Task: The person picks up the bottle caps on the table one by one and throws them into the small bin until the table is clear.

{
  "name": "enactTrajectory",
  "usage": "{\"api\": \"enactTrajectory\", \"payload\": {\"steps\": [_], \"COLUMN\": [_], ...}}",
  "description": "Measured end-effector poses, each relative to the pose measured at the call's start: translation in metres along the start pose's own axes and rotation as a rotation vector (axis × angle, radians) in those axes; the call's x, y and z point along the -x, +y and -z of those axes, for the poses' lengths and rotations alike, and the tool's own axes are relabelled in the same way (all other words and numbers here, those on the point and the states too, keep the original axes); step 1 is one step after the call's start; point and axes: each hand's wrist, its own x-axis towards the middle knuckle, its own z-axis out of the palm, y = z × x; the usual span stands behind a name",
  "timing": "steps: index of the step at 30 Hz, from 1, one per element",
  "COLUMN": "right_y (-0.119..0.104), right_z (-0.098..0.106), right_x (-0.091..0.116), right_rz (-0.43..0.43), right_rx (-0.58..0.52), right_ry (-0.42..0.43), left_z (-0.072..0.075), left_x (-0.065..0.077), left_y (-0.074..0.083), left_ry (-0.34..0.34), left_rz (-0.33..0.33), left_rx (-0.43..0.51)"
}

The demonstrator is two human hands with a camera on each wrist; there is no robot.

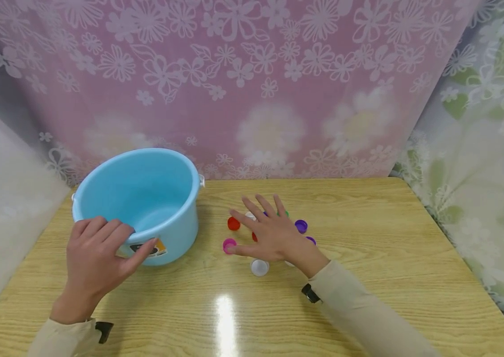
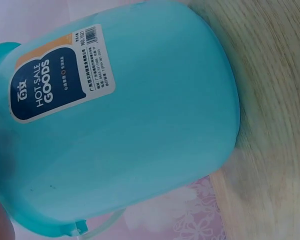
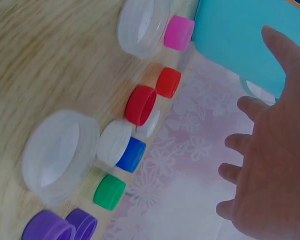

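A light blue bucket [image 1: 176, 233] stands on the left of the table, its inside bare. My left hand [image 1: 100, 250] grips the near rim, fingers over the edge and thumb along the outside by the label [image 2: 62, 72]. To the right, my right hand [image 1: 274, 235] is spread palm down above a group of bottle caps, fingers apart, holding nothing. Around it show a pink cap [image 1: 229, 246], a red cap [image 1: 234, 223], a white cap [image 1: 259, 267] and a purple cap [image 1: 301, 226]. The right wrist view also shows a green cap [image 3: 109, 192] and a blue cap [image 3: 131, 154].
The wooden table [image 1: 367, 307] runs up to a pink flowered curtain [image 1: 269, 99] at the back. Pale cloth [image 1: 479, 198] hangs at the right side. White handle lugs [image 1: 201, 180] stick out from the bucket's rim.
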Motion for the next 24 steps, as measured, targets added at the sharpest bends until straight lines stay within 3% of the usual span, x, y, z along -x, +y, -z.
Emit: {"api": "enactTrajectory", "payload": {"steps": [8, 17, 24], "right_y": [0.02, 0.053, 0.083], "right_z": [0.001, -0.001, -0.007], "right_x": [0.01, 0.024, 0.042], "right_rz": [-0.006, -0.03, -0.099], "right_rx": [0.067, 0.082, 0.056], "right_ry": [-0.023, 0.032, 0.038], "left_z": [-0.005, -0.004, -0.005], "left_x": [0.001, -0.002, -0.005], "left_y": [-0.001, 0.003, 0.007], "left_ry": [0.031, 0.05, 0.061], "left_rz": [0.007, 0.03, 0.041], "left_rx": [-0.02, -0.035, -0.04]}}
